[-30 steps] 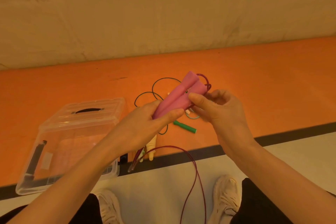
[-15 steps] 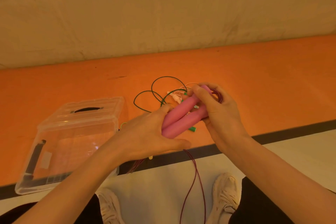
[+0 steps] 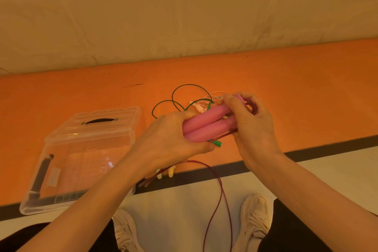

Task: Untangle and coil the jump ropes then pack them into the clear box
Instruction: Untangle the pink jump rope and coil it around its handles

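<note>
Two pink jump-rope handles [image 3: 206, 126] lie side by side between my hands, above the orange floor. My left hand [image 3: 169, 141] grips their near ends. My right hand [image 3: 249, 122] grips the far ends, with a small loop of the dark red rope [image 3: 250, 105] at its fingertips. The rest of that red rope [image 3: 221, 190] hangs down between my feet. A green rope [image 3: 184, 96] with a green handle [image 3: 216, 143] and a white rope [image 3: 205, 101] lie tangled on the floor behind. The clear box [image 3: 81, 149] sits at the left, lid shut.
Yellow handle ends [image 3: 170, 172] poke out under my left wrist. A dark stripe [image 3: 327, 147] divides the orange floor from the pale floor where my white shoes [image 3: 255, 217] rest. A beige wall [image 3: 184, 16] stands behind.
The pink handles dropped lower and turned flatter. My right hand went from pinching the handle tips to wrapping round their far ends, and my left hand closed more fully on the near ends.
</note>
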The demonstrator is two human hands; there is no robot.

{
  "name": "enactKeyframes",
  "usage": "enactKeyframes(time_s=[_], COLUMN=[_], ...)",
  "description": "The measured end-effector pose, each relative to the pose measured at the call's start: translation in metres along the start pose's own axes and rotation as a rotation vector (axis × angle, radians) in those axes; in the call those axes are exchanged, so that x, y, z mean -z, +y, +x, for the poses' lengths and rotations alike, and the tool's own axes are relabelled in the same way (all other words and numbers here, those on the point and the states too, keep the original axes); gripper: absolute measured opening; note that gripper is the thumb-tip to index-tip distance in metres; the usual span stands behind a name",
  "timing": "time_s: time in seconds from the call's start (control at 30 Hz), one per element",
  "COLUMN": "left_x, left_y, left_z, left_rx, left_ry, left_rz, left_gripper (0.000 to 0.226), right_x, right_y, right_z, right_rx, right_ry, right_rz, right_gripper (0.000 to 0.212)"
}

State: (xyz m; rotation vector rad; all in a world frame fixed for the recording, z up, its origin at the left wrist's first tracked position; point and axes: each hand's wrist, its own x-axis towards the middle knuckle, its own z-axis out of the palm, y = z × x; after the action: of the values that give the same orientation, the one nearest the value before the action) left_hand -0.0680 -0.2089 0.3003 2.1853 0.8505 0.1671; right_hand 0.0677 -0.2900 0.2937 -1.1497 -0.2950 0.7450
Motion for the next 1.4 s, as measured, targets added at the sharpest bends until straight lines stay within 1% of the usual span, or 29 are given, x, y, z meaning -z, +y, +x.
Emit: enactKeyframes(time_s=[0.07, 0.2, 0.37, 0.47, 0.53, 0.67, 0.7, 0.77, 0.93, 1.17, 1.27, 1.4], left_x=[-0.002, -0.002, -0.001, -0.001, 0.001, 0.001, 0.000, -0.001, 0.000, -0.003, -0.002, 0.000], left_y=[0.000, 0.001, 0.003, 0.004, 0.005, 0.007, 0.007, 0.007, 0.004, -0.002, -0.003, 0.000], left_z=[0.001, 0.002, -0.002, -0.001, -0.001, -0.004, -0.004, -0.006, -0.002, 0.001, 0.002, 0.001], left_rx=[0.010, 0.010, -0.008, -0.029, -0.045, -0.108, -0.138, -0.156, -0.170, -0.255, -0.279, -0.224], left_ry=[0.022, 0.040, -0.012, -0.021, -0.027, 0.018, 0.035, 0.063, 0.152, 0.200, 0.174, 0.029], left_rz=[0.049, 0.055, -0.050, -0.060, -0.066, 0.091, 0.114, 0.149, 0.223, 0.396, 0.333, 0.157], left_gripper=[0.028, 0.027, 0.018, 0.020, 0.027, 0.057, 0.059, 0.056, 0.035, 0.048, 0.049, 0.045], right_x=[0.000, -0.002, -0.003, -0.003, -0.002, -0.002, -0.001, 0.000, 0.000, 0.002, 0.001, 0.002], right_y=[0.001, 0.000, -0.003, -0.005, -0.007, -0.009, -0.009, -0.008, -0.001, 0.002, -0.004, -0.006], right_z=[0.000, 0.001, -0.001, -0.002, -0.002, 0.000, 0.000, 0.000, -0.001, 0.002, 0.003, 0.004], right_rx=[0.006, 0.017, 0.027, 0.027, 0.027, 0.034, 0.031, 0.021, 0.026, 0.009, 0.004, -0.045], right_ry=[0.006, -0.002, -0.003, 0.000, 0.002, 0.018, 0.025, 0.038, 0.054, 0.096, 0.053, 0.022], right_rz=[0.004, -0.009, -0.002, -0.018, -0.027, -0.038, -0.035, -0.011, -0.014, -0.066, -0.051, -0.089], right_gripper=[0.015, 0.014, 0.015, 0.016, 0.015, 0.014, 0.015, 0.015, 0.012, 0.011, 0.013, 0.009])
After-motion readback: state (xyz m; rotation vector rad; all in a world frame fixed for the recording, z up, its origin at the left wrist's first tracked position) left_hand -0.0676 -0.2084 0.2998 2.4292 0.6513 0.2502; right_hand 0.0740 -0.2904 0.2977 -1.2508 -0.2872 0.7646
